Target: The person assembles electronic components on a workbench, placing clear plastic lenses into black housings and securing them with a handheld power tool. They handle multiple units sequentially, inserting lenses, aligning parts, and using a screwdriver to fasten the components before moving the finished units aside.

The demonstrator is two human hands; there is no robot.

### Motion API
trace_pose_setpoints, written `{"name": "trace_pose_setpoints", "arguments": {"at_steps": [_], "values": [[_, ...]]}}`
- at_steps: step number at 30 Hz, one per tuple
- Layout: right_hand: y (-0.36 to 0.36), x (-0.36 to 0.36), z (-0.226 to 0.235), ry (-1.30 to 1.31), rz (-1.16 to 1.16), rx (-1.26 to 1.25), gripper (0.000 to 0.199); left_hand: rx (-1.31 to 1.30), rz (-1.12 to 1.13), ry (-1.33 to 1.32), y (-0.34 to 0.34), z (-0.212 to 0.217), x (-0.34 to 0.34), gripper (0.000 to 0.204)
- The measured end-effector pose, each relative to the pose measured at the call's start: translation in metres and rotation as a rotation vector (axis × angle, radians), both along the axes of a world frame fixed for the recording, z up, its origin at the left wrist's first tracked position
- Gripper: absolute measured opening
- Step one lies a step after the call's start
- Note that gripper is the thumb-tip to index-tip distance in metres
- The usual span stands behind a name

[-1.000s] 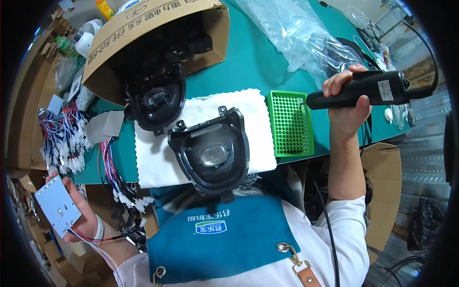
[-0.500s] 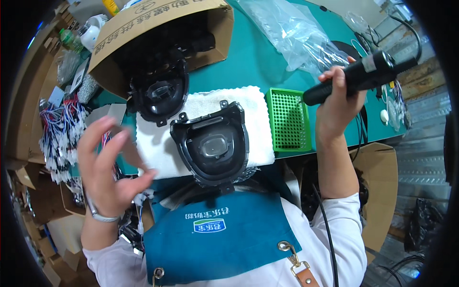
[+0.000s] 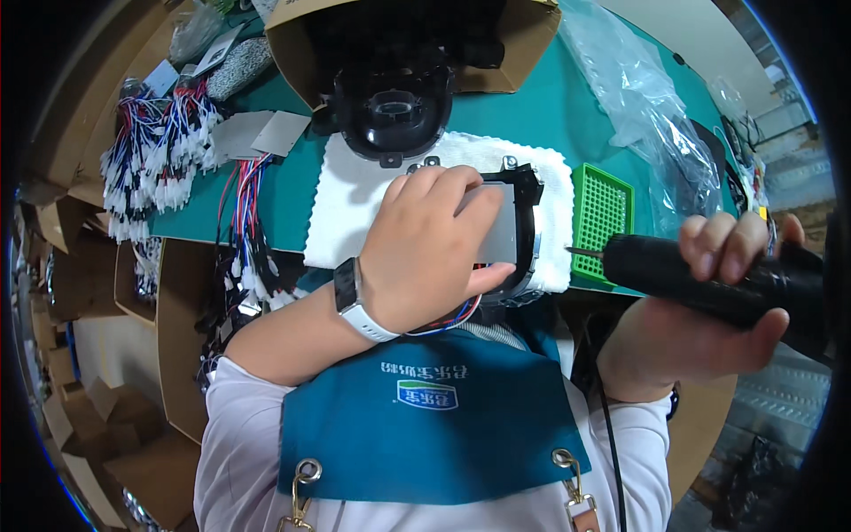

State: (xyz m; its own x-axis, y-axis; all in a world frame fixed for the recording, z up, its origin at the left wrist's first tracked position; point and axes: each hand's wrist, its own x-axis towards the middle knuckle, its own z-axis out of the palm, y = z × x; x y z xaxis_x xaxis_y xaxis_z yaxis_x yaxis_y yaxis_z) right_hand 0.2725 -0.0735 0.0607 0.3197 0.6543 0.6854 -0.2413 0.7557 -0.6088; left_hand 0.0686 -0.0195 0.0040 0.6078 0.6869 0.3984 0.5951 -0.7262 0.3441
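My left hand [image 3: 425, 239] is closed on a flat grey plate [image 3: 502, 226], holding it over a black plastic housing [image 3: 529, 199]. Red and blue wires [image 3: 467, 310] show beneath that hand, by the plate. Most of the housing is covered by the hand and plate; it lies on a white cloth [image 3: 337, 204]. Off to the right, my right hand [image 3: 651, 341] grips a black electric screwdriver [image 3: 683, 277], whose thin bit points left, near a green perforated tray [image 3: 612, 199]. The bit is apart from the housing.
Behind the cloth, a second black housing [image 3: 399, 120] sits at the mouth of a cardboard box [image 3: 297, 35]. Bundled wire harnesses [image 3: 160, 160] and grey plates with wires [image 3: 279, 133] lie at left. A clear plastic bag [image 3: 638, 97] rests at the back right. The screwdriver's cord hangs by my right arm.
My left hand has moved right, bringing the grey plate with wires onto the housing. My right hand has lowered the screwdriver toward me and to the right. The view has shifted.
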Motion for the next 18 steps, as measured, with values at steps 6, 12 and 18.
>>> {"name": "trace_pose_setpoints", "arguments": {"at_steps": [6, 12, 18], "values": [[0.019, -0.018, -0.010, -0.058, 0.127, -0.017, 0.066, 0.071, -0.054, -0.096, 0.002, -0.009, 0.002, 0.046], [0.023, -0.023, -0.013, 0.018, 0.151, -0.043, 0.067, -0.084, -0.185, -0.249, 0.004, -0.013, 0.006, 0.037], [0.025, -0.028, -0.017, -0.008, 0.134, -0.134, 0.071, -0.045, -0.144, -0.250, 0.005, -0.014, 0.003, 0.017]]}}
